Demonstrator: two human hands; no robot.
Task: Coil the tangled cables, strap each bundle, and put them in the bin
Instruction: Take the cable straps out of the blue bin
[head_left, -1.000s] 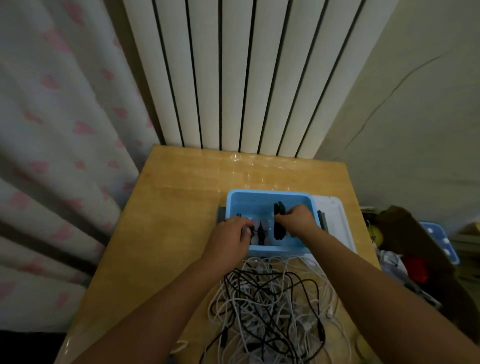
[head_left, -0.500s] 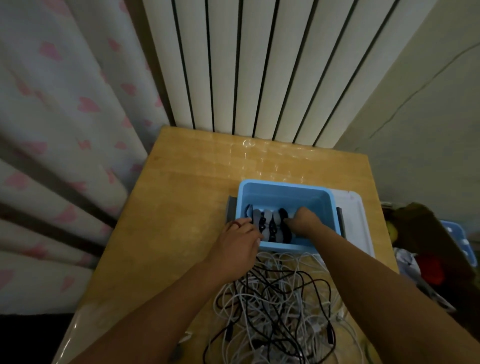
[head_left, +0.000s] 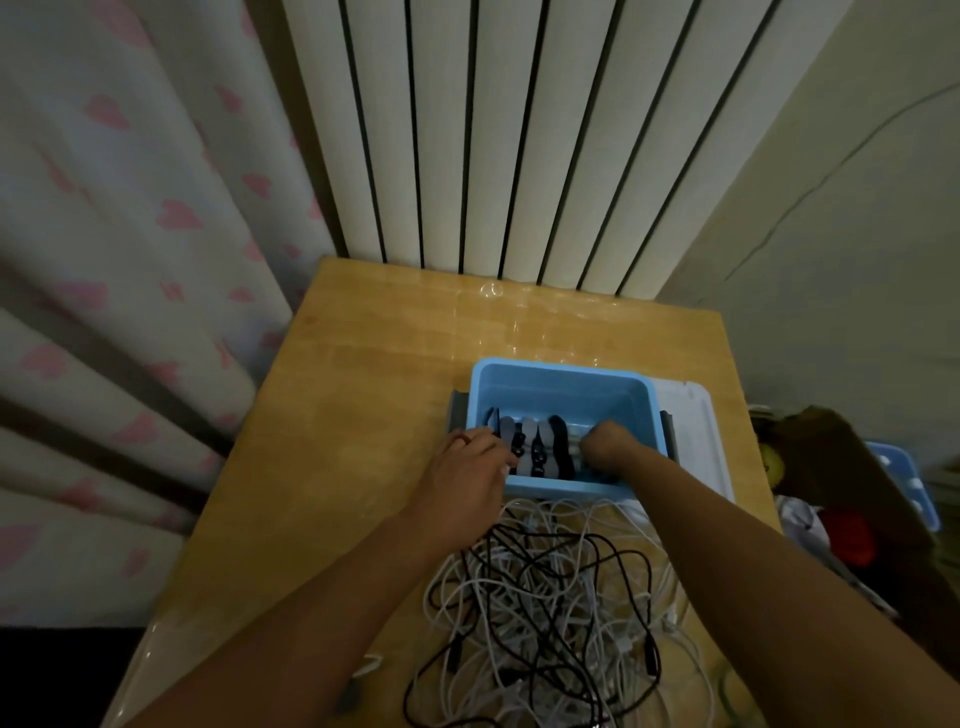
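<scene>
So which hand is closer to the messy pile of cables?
Left. The left hand sits at the bin's near-left corner, just above the cables. The right hand is down inside the bin, farther from them.

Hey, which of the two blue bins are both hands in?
The light-blue bin on the wooden table, holding straps, not the blue one off the table's right.
</scene>
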